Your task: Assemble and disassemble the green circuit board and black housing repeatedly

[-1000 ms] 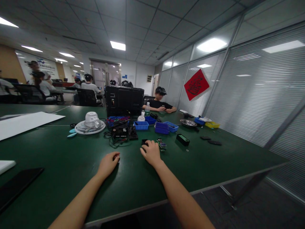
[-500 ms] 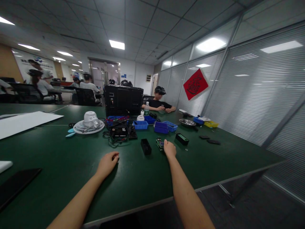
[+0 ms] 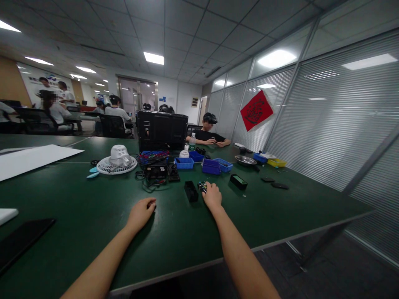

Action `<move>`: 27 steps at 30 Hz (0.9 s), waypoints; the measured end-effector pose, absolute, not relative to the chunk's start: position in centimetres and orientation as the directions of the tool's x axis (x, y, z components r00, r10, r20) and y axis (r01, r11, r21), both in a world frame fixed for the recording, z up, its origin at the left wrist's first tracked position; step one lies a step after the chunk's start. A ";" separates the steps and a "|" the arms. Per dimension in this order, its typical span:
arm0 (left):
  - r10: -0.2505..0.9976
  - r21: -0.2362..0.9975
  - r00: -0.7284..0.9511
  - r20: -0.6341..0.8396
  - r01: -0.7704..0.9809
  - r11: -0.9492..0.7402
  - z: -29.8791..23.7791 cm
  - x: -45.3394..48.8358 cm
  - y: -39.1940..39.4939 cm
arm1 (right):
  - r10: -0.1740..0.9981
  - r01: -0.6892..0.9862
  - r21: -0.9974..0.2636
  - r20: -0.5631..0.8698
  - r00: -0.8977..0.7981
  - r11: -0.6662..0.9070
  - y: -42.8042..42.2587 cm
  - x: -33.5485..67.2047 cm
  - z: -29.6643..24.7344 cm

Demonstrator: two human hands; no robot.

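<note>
My right hand (image 3: 213, 196) has its fingers closed over a small circuit board (image 3: 202, 186), whose green and yellowish parts show past the fingertips. Just left of the board stands an open black plastic case (image 3: 191, 192), apart from my hand. To the right lies another black case (image 3: 238, 181) with a green face. My left hand (image 3: 141, 213) rests on the green table (image 3: 174, 241), fingers curled in; whatever may be inside them is hidden. A small white ring (image 3: 244, 195) lies near the second case.
Behind are blue bins (image 3: 184, 163), a tangle of cables with a black power unit (image 3: 156, 171), a white fan part (image 3: 116, 162) and a black monitor back (image 3: 162, 131). A metal bowl (image 3: 245, 160) and dark flat pieces (image 3: 279, 185) lie right. Across the table sits a co-worker (image 3: 209, 133).
My right hand has moved left and slightly nearer me, carrying the circuit board close to the open black case. My left hand has stayed in place.
</note>
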State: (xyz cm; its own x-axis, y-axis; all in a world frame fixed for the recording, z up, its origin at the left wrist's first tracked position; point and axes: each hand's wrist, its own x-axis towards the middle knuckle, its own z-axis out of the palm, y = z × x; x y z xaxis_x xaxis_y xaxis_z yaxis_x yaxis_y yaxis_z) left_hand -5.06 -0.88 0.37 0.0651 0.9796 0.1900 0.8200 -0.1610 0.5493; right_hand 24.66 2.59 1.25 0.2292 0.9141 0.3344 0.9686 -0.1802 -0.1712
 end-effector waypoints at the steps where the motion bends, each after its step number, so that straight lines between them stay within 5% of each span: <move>1: 0.979 0.549 0.069 0.192 0.819 -0.165 0.3 -5.1 -0.9 | 0.910 0.966 -0.171 0.337 0.241 -0.193 2.5 24.8 1.4; 9: 0.980 0.554 0.071 0.184 0.816 -0.163 0.7 -5.0 -1.2 | 0.877 0.885 -0.227 0.171 0.448 -0.408 2.4 26.2 2.6; 27: 0.981 0.549 0.062 0.184 0.821 -0.155 0.4 -5.1 -0.9 | 0.942 0.946 -0.254 0.214 0.260 -0.203 2.0 24.2 2.7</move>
